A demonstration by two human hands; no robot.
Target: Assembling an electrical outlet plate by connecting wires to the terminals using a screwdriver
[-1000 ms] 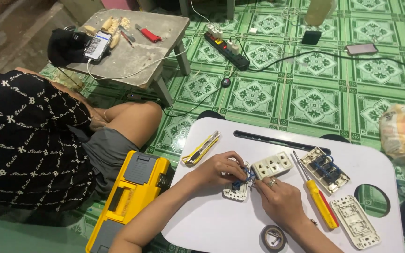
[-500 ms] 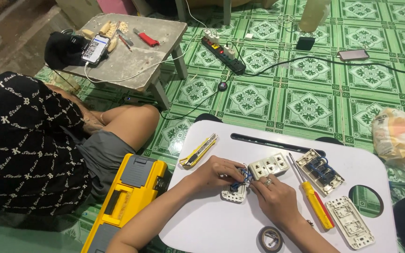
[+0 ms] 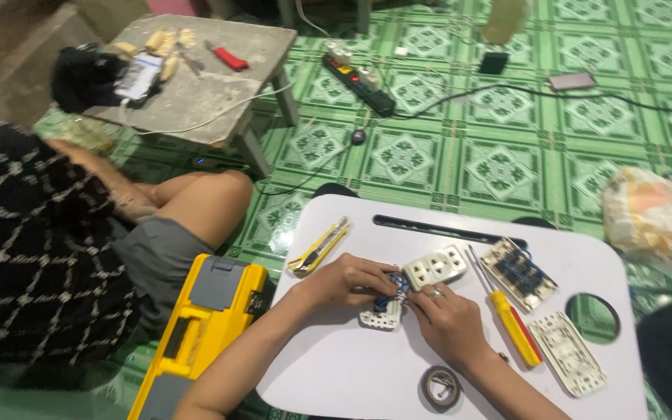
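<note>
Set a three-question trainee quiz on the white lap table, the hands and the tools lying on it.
1. True or false: the yellow-handled screwdriver lies untouched on the white lap table.
2. What touches the small white socket part with blue wires? A left hand only; B right hand only; C both.
3. Which tool lies left of the hands?

Key: 1 true; 2 C; 3 the yellow utility knife.

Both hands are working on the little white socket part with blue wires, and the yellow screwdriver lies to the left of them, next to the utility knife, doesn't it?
Not quite. In the head view the yellow screwdriver lies to the right of the hands, beside the right hand, not by the utility knife, which is on the left. The rest holds: the left hand and the right hand both work on the white socket part with blue wires.
</note>
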